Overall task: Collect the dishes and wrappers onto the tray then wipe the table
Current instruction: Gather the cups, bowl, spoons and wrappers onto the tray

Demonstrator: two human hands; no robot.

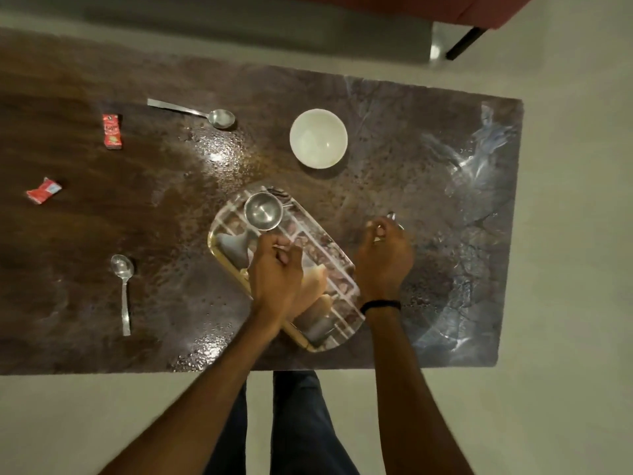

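Note:
A patterned oblong tray (pixel 337 255) lies slantwise near the table's front edge, with a steel cup (pixel 263 211) standing at its far end. My left hand (pixel 274 275) hovers over the tray just behind the cup, fingers curled shut with nothing visible in them. My right hand (pixel 385 258) is right of the tray, fingertips pinched on a small shiny object (pixel 392 218) that I cannot identify. A white bowl (pixel 318 138) sits beyond the tray. Two spoons (pixel 219 117) (pixel 123 279) and two red wrappers (pixel 112 130) (pixel 44 190) lie on the left half.
The dark glossy table (pixel 394 159) ends at the right near a crumpled clear plastic sheet (pixel 486 138). Pale floor surrounds the table. A red seat with a dark leg (pixel 462 42) stands at the far right. My legs are at the front edge.

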